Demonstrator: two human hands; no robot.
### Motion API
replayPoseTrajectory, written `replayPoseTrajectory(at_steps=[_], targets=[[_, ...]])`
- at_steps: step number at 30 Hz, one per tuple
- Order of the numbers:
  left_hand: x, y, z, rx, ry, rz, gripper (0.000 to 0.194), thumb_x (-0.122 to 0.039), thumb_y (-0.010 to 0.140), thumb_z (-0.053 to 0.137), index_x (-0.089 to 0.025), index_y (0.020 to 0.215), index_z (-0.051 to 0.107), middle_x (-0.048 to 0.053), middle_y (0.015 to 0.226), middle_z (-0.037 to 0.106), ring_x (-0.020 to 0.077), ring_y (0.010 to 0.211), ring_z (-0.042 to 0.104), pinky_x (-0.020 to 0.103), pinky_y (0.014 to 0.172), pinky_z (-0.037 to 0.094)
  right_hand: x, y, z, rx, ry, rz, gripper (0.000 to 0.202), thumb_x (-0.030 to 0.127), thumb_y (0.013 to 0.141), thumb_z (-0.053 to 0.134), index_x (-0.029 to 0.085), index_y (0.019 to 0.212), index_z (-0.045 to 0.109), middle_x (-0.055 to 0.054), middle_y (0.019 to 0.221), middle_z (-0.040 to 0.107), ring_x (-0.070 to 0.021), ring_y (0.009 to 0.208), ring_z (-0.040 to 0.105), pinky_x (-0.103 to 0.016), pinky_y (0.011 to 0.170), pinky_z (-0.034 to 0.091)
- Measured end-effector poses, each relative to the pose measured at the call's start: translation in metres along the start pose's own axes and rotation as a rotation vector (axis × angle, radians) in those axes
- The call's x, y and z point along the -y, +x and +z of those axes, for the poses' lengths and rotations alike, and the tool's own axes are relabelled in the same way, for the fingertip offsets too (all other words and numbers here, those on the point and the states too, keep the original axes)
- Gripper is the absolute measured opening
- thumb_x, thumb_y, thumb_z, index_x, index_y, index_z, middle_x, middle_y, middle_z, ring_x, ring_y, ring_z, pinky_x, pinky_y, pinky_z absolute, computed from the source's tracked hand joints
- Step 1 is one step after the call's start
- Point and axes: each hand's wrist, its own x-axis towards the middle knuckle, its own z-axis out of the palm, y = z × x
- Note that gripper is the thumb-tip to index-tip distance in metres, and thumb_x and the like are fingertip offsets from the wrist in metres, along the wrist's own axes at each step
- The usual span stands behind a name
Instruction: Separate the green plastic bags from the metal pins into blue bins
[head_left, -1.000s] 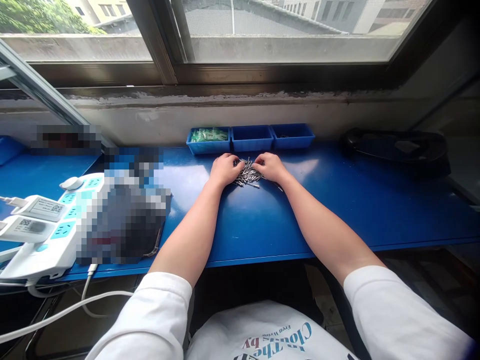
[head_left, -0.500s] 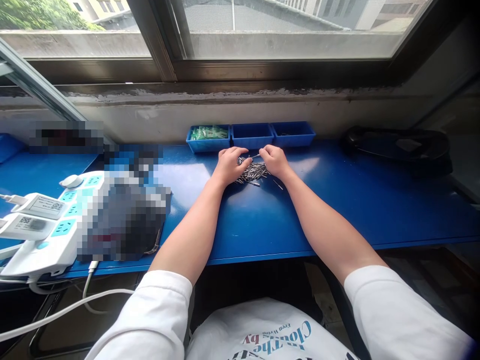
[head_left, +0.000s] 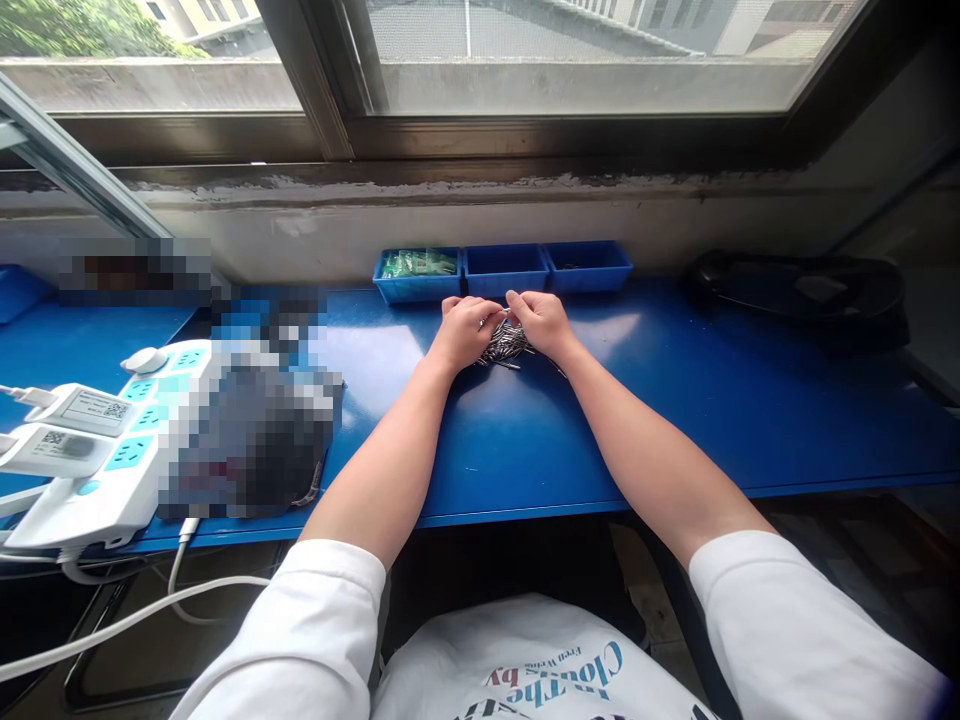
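Note:
A pile of thin, shiny metal pins (head_left: 507,345) lies on the blue tabletop, partly covered by my hands. Over its far side my left hand (head_left: 466,330) is closed in a pinch, thumb and forefinger meeting at the tips. My right hand (head_left: 543,322) is also closed, its fingertips against or very near those of the left. Between the two sets of fingertips a small bright bit of a pin shows; most of it is hidden by the fingers.
Behind my hands, three blue bins stand along the wall: the left bin (head_left: 417,290) with green-looking packets, a middle bin (head_left: 506,287), and a right bin (head_left: 592,280) with a few dark bits. A power strip (head_left: 112,510) with plugs lies left. A black case (head_left: 799,300) rests right.
My right hand has moved left, bringing the thin pin it held to my left fingertips. My left fingers have closed from a wider curl into a pinch.

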Motion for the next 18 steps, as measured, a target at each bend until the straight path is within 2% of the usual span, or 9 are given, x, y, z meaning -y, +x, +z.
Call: replayPoseTrajectory(at_steps=[3, 5, 10, 13, 18], targets=[[0.002, 0.000, 0.001, -0.019, 0.004, -0.024, 0.031, -0.036, 0.095, 0.043, -0.025, 0.097, 0.071, 0.004, 0.102, 0.073, 0.0201, 0.100, 0.063, 0.037, 0.100, 0.030, 0.003, -0.001, -0.001, 0.010, 0.149, -0.011, 0.050, 0.069, 0.080, 0.052, 0.020, 0.074, 0.061, -0.002, 0.070, 0.065, -0.0150, 0.067, 0.057, -0.029, 0.067, 0.045], [0.002, 0.000, 0.001, -0.027, -0.002, -0.032, 0.031, -0.036, 0.095, 0.043, -0.025, 0.097, 0.071, 0.004, 0.102, 0.073, 0.0203, 0.099, 0.063, 0.038, 0.100, 0.030, 0.004, -0.002, -0.001, 0.025, 0.201, -0.021, 0.050, 0.069, 0.079, 0.054, 0.020, 0.077, 0.063, -0.003, 0.074, 0.067, -0.0163, 0.071, 0.059, -0.029, 0.070, 0.047], [0.000, 0.000, -0.002, -0.029, 0.018, -0.082, 0.031, -0.041, 0.094, 0.045, -0.025, 0.108, 0.068, 0.004, 0.112, 0.071, 0.0224, 0.109, 0.060, 0.038, 0.102, 0.031, 0.003, 0.000, -0.004, -0.019, 0.143, 0.015, 0.051, 0.069, 0.080, 0.050, 0.020, 0.080, 0.066, -0.005, 0.082, 0.069, -0.0176, 0.077, 0.062, -0.030, 0.071, 0.049], [0.005, 0.002, -0.003, -0.077, 0.038, -0.158, 0.034, -0.041, 0.093, 0.047, -0.023, 0.116, 0.064, 0.006, 0.118, 0.068, 0.0239, 0.115, 0.057, 0.038, 0.102, 0.035, -0.001, 0.003, -0.010, -0.127, -0.009, 0.000, 0.048, 0.062, 0.086, 0.045, 0.020, 0.093, 0.067, -0.006, 0.094, 0.070, -0.0196, 0.088, 0.063, -0.032, 0.079, 0.049], [0.020, 0.003, 0.001, -0.095, 0.059, -0.297, 0.030, -0.038, 0.090, 0.049, -0.023, 0.108, 0.067, 0.007, 0.117, 0.067, 0.0248, 0.114, 0.058, 0.037, 0.100, 0.040, -0.011, 0.009, -0.026, -0.294, -0.455, 0.038, 0.042, 0.042, 0.092, 0.040, 0.019, 0.120, 0.061, -0.010, 0.119, 0.065, -0.0260, 0.111, 0.053, -0.042, 0.095, 0.044]])
